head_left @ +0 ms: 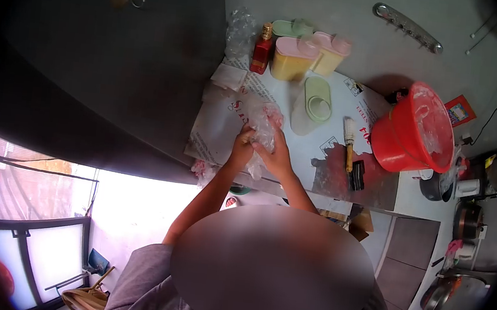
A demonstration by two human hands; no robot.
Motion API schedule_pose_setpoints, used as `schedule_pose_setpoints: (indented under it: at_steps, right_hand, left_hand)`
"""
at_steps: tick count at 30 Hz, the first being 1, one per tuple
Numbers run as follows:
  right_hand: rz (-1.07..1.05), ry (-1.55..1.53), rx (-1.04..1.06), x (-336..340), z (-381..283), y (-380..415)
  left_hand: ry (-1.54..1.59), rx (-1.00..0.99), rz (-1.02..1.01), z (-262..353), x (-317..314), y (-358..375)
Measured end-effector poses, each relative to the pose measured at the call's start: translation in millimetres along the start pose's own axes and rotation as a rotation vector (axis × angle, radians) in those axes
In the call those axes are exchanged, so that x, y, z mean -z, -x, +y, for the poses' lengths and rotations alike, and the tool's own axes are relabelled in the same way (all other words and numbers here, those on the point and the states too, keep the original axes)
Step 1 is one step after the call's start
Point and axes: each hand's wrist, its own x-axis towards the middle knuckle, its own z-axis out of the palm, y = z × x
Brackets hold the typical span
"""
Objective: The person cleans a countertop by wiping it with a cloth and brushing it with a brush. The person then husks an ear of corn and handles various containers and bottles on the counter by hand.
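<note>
A clear, crumpled plastic bag is bunched between my two hands above the counter. My left hand has its fingers closed around the near part of the bag. On the other side, my right hand grips the same bag, its fingers partly hidden by the plastic. Some pinkish-red shows through or on the far end of the bag; I cannot make out whether anything is inside. Just beyond my right hand stands a translucent container with a green lid.
Behind are pink-lidded containers with yellowish contents and a red bottle with a gold cap. To the right, a brush and a black object lie near a red bucket. A dark panel borders the left.
</note>
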Motion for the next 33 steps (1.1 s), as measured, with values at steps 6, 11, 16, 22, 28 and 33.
schedule_pose_setpoints:
  at_steps: [6, 11, 16, 22, 28, 33]
  right_hand:
    - [-0.097, -0.258, -0.259, 24.8, 32.1, 45.8]
    - [-0.064, -0.059, -0.020, 83.4, 49.1, 77.6]
    - [0.586, -0.507, -0.579, 159.4, 33.2, 111.1]
    - [0.282, -0.752, -0.593, 220.1, 70.7, 155.4]
    - [0.620, -1.000, -0.650, 258.9, 90.9, 180.0]
    - [0.567, -0.905, -0.644, 280.4, 107.5, 203.5]
  left_hand:
    - [0.441, 0.427, 0.097, -0.3, -21.3, 9.6]
    - [0.243, 0.304, -0.020, 14.1, -81.3, 28.3]
    - [-0.410, -0.043, -0.400, -26.4, -139.0, 56.1]
    - [-0.325, 0.178, -0.686, -28.0, -222.5, 112.1]
    - [-0.111, 0.205, -0.614, -35.2, -248.7, 118.5]
    - [0.490, 0.741, -0.248, 23.2, -300.1, 141.5]
